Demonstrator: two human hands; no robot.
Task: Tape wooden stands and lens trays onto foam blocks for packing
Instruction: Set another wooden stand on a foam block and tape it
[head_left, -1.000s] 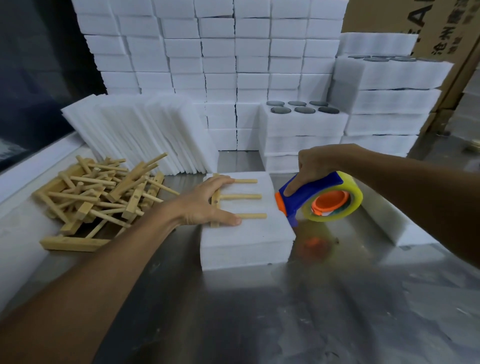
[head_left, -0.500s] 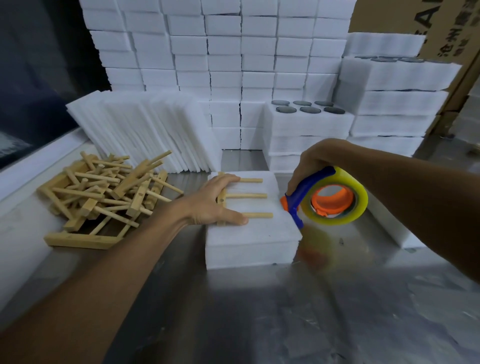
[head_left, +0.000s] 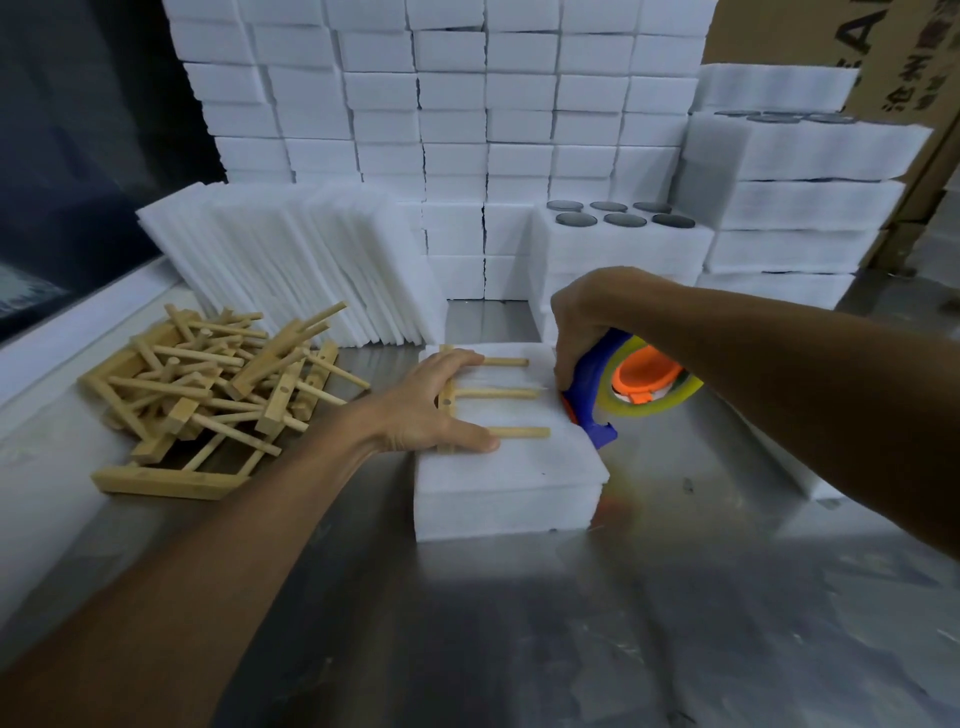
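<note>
Steel tabletop (head_left: 519, 623) fills my view, with white foam stacked along the back. At far left I see a loose heap of wooden stands (head_left: 208, 395). Next, my left hand (head_left: 431, 405) lies flat, fingers straight, pressing one wooden stand (head_left: 488, 397) onto the foam block (head_left: 519, 478) at centre — its three pegs point right. At the block's right edge my right hand (head_left: 576, 332) grips the blue tape dispenser (head_left: 618, 384), its nose touching the foam.
</note>
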